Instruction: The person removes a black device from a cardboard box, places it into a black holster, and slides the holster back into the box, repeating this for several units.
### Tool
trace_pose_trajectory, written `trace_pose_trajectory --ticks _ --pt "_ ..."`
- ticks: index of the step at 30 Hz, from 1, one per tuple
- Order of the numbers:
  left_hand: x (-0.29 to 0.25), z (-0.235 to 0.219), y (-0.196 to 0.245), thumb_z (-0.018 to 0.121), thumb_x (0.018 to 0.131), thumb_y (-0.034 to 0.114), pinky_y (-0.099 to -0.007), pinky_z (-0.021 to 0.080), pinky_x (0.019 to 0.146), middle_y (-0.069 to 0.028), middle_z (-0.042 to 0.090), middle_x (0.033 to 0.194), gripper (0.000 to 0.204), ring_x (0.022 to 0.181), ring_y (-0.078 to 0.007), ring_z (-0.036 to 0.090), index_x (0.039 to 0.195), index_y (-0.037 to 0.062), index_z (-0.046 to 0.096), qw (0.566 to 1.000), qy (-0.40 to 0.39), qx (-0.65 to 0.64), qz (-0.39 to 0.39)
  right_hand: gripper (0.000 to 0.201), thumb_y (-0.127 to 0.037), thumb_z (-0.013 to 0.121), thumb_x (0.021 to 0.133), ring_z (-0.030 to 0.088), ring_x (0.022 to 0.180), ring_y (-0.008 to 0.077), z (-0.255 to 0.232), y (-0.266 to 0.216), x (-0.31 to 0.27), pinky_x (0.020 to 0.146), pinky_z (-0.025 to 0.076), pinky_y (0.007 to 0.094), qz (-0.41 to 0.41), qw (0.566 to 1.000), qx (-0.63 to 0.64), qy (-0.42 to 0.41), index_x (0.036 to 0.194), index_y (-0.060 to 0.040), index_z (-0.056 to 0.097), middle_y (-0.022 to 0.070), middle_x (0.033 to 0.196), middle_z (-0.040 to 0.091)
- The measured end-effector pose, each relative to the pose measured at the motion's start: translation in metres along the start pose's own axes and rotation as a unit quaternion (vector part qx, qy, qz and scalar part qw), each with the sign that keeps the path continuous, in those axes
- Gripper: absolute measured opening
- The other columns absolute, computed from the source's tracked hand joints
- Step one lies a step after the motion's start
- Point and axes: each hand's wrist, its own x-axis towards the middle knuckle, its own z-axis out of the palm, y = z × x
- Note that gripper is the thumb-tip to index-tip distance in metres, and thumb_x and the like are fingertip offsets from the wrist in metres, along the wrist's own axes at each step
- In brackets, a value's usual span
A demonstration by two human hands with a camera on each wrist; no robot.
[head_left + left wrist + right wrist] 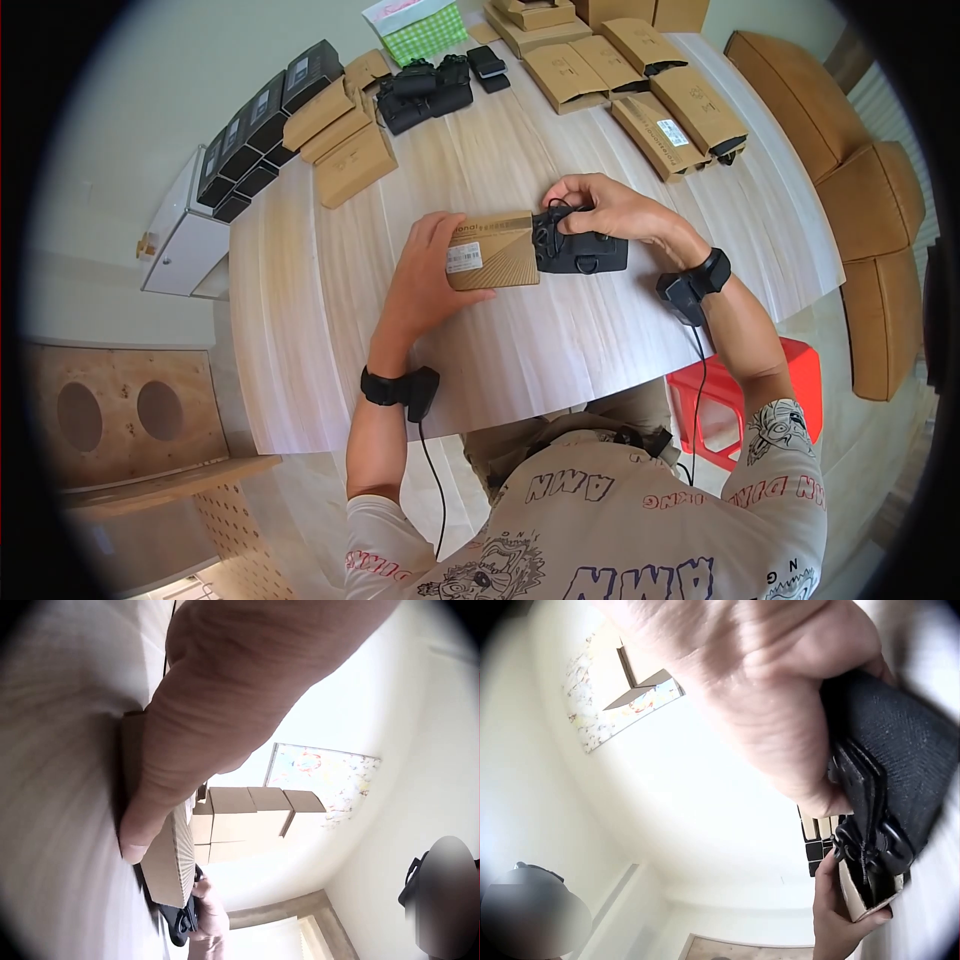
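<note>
My left hand grips a small brown cardboard box, thumb along its near side and fingers over its far side. The box lies flat on the table, a white label on its upper face. My right hand holds a black fabric pouch with straps and plastic clips, its thumb pressed on top. In the right wrist view the box's end is open, and the pouch's clips sit right at that opening. The pouch's far side is hidden under my right hand.
Black pouches lie in a pile at the back, beside a green checked bag. Brown boxes stand back left and back right. Black boxes are stacked at the left. A red stool is near the table's right edge.
</note>
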Motion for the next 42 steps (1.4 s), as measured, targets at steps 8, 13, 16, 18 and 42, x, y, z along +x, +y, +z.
trace_pose_trajectory --ticks 8,13,16,18,42 --pt "0.000 0.001 0.001 0.103 0.060 0.025 -0.0461 0.047 0.115 -0.0175 0.053 0.146 0.104 0.136 -0.0389 0.052 0.147 0.0049 0.051 1.000 0.003 0.002 -0.003 0.038 -0.030 0.082 0.096 0.066 0.092 0.0113 0.009 -0.005 -0.004 0.083 0.054 0.0282 -0.005 0.997 -0.075 0.030 0.115 0.0001 0.069 0.0028 0.100 0.073" --pt "0.000 0.001 0.001 0.103 0.060 0.025 -0.0461 0.048 0.115 -0.0174 0.053 0.146 0.103 0.136 -0.0391 0.052 0.146 0.0050 0.051 1.000 0.001 0.004 -0.003 0.043 -0.036 0.086 0.091 0.065 0.086 0.0143 0.008 -0.007 -0.008 0.080 0.054 0.0318 -0.037 0.990 -0.129 0.042 0.107 0.0013 0.072 0.0046 0.091 0.072" --pt "0.001 0.000 0.002 0.103 0.059 0.024 -0.0461 0.047 0.115 -0.0169 0.053 0.146 0.103 0.136 -0.0390 0.052 0.146 0.0051 0.051 1.000 -0.004 0.001 -0.005 0.041 -0.034 0.086 0.089 0.067 0.086 0.0155 0.007 -0.009 -0.009 0.080 0.054 0.0319 -0.028 0.987 -0.150 0.049 0.106 0.0013 0.072 0.0049 0.092 0.073" --pt "0.001 0.000 0.002 0.103 0.059 0.024 -0.0460 0.047 0.115 -0.0165 0.054 0.146 0.103 0.135 -0.0389 0.052 0.146 0.0052 0.052 1.000 -0.009 -0.001 -0.007 0.040 -0.032 0.085 0.089 0.068 0.086 0.0166 0.009 -0.013 -0.012 0.080 0.055 0.0325 -0.026 0.982 -0.175 0.063 0.106 0.0014 0.072 0.0064 0.092 0.074" --pt "-0.001 0.001 0.002 0.103 0.059 0.023 -0.0447 0.048 0.115 -0.0159 0.053 0.146 0.102 0.134 -0.0378 0.054 0.146 0.0071 0.053 1.000 -0.023 -0.001 0.001 0.047 -0.041 0.077 0.081 0.074 0.080 0.0327 0.018 -0.033 -0.026 0.076 0.058 0.0417 -0.002 0.940 -0.338 0.051 0.102 0.0005 0.078 0.0185 0.085 0.076"
